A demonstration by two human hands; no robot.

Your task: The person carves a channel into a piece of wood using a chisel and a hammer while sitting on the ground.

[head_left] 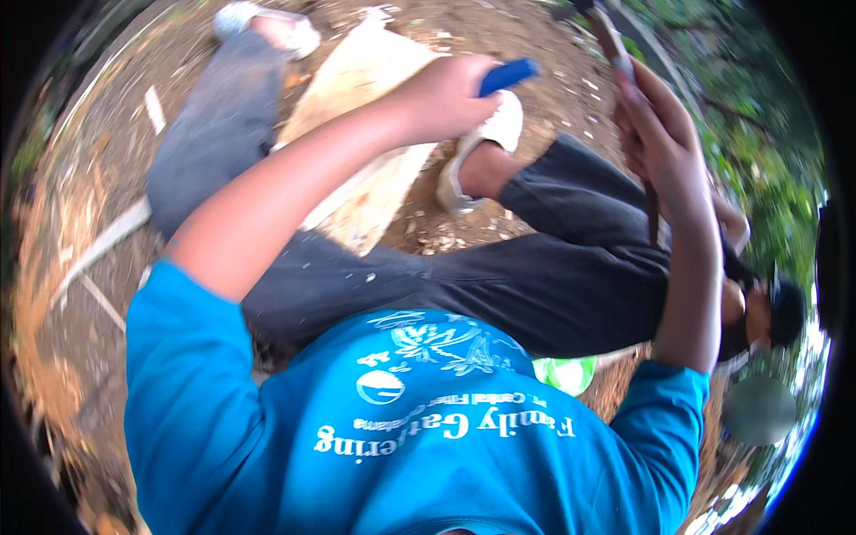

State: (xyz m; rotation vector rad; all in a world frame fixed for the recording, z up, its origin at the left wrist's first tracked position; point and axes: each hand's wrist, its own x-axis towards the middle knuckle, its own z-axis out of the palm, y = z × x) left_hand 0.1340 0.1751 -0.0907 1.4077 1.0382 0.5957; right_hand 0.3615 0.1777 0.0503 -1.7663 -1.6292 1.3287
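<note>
My left hand point(450, 98) is closed around a blue handle point(510, 77), above a pale wooden board point(379, 62). Whatever the handle belongs to is hidden by the fist. Raised on the right, my right hand point(660, 134) grips a hammer point(609, 37) by its brown wooden handle. The dark hammer head is at the top edge of the view, partly cut off, and the handle's lower end shows below the hand. The board lies on the ground between my outstretched legs, with pale wood bits around it. Motion blurs parts of the view.
My white shoes point(506, 125) flank the board. Pale strips point(155, 109) lie on the brown soil at left. A bright green and white object point(567, 373) sits beside my right thigh. Another person in a dark cap point(786, 312) is close at right, near green plants point(758, 125).
</note>
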